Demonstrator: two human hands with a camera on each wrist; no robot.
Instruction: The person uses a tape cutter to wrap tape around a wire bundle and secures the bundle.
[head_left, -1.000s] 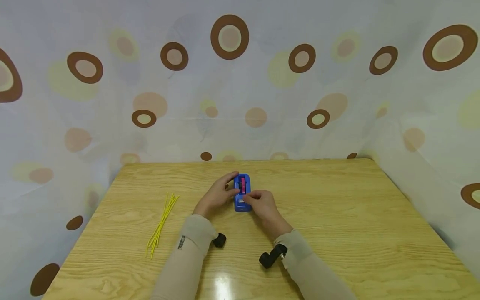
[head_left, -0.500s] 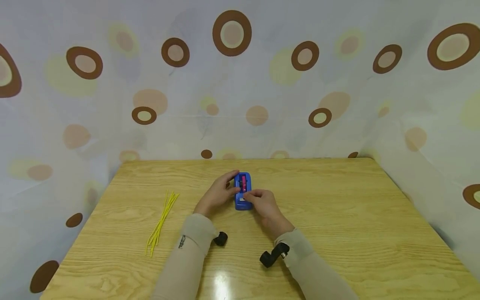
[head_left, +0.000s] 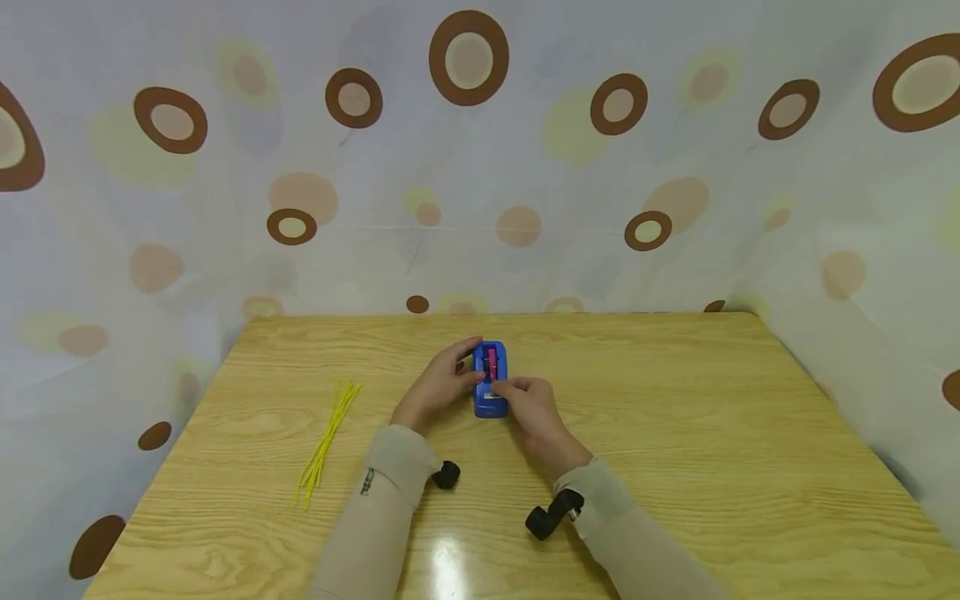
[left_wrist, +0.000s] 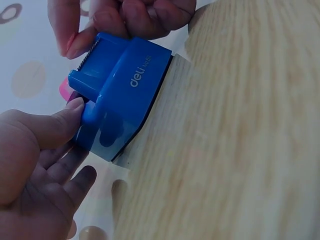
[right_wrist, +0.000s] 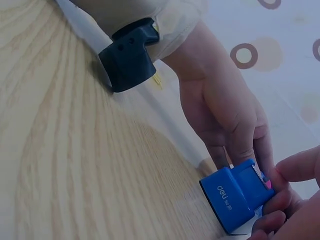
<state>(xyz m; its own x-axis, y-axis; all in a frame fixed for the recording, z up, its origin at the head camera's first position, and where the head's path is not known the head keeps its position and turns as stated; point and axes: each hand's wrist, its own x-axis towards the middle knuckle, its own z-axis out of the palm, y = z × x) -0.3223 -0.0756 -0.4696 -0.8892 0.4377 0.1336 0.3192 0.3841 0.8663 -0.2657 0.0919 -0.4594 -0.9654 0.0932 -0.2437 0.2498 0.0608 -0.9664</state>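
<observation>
— What do you see looking down from your head?

— A small blue plastic tape dispenser with a pink core (head_left: pixel 491 385) sits on the light wood-grain bench (head_left: pixel 675 433), near the middle and a little toward the far edge. My left hand (head_left: pixel 438 386) grips its left side, fingers curled around the body, thumb on the near part. My right hand (head_left: pixel 528 402) pinches at the near, front end of it. To my left, well apart from the dispenser, lies a loose bundle of thin yellow plastic ties (head_left: pixel 327 440). A cloth with brown and yellow circles (head_left: pixel 465 167) hangs behind the bench and wraps around both sides.

— And from the left wrist?

— The dispenser (left_wrist: pixel 122 95) fills the middle, "deli" in white letters on its blue side, its base flat on the bench (left_wrist: pixel 240 140). My left thumb (left_wrist: pixel 55 125) presses against the end nearest that camera, beside the pink core. My right hand's fingers (left_wrist: pixel 125 17) curl over the end with the toothed cutter.

— The right wrist?

— The dispenser (right_wrist: pixel 237 197) shows at the lower right, cutter teeth on top. My left hand (right_wrist: pixel 225 115) reaches down to it from above, fingers on its far side. My right fingertips (right_wrist: pixel 295 167) are closed at the cutter end; I cannot tell whether tape is between them.
</observation>
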